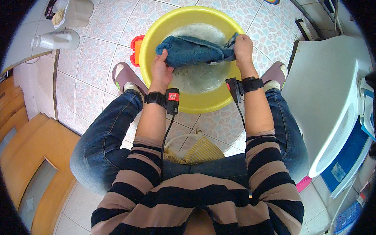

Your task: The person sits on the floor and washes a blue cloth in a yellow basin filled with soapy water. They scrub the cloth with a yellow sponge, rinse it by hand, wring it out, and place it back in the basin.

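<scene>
A bunched dark blue cloth (193, 52), which looks wet, is stretched between my hands over a yellow plastic basin (203, 106). My left hand (162, 70) grips its left end, thumb on top. At the other end, my right hand (243, 50) is closed in a fist around a narrower, gathered part of the cloth. Below the cloth, cloudy water with white suds (202, 79) fills the bottom of the basin. I cannot tell whether the cloth's underside touches the water. Each wrist wears a black strap with a small cabled device.
Left of the basin a red plastic tray (133, 54) holds something orange. A translucent jug (56, 39) lies farther left, near a white bucket (78, 12). At right stands a white washing machine (323, 81). A yellow striped cloth (201, 151) is between my legs.
</scene>
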A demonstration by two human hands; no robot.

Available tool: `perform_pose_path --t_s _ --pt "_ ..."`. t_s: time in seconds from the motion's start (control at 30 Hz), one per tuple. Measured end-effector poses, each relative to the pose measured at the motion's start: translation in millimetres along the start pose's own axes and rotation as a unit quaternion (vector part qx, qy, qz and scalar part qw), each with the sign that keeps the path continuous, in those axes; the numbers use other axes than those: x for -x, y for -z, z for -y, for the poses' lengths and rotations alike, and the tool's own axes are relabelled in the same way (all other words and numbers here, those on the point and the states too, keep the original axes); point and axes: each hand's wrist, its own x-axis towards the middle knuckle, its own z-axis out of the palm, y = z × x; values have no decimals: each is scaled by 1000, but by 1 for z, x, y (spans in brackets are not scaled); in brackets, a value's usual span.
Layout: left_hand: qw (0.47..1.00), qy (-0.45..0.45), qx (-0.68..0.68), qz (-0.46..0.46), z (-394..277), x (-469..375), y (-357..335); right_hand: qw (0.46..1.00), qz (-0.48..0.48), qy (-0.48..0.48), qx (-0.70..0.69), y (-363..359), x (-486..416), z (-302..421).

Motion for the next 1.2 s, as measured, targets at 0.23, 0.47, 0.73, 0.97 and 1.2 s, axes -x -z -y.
perform_pose_path --t_s 0.23,0.47,0.73,0.97,1.2 --pt "989 48 19 135 9 26 -22 866 158 326 344 -13 25 -9" --pt "978 121 -4 170 20 35 -21 910 266 245 203 -50 58 -47" --pt "961 -23 -276 -16 -11 34 -23 907 376 138 -127 -7 46 29" --pt "970 44 -33 236 -15 71 -62 746 433 -93 -497 1 68 67" --pt "998 64 19 12 11 27 -25 911 293 -117 -265 -23 36 27"
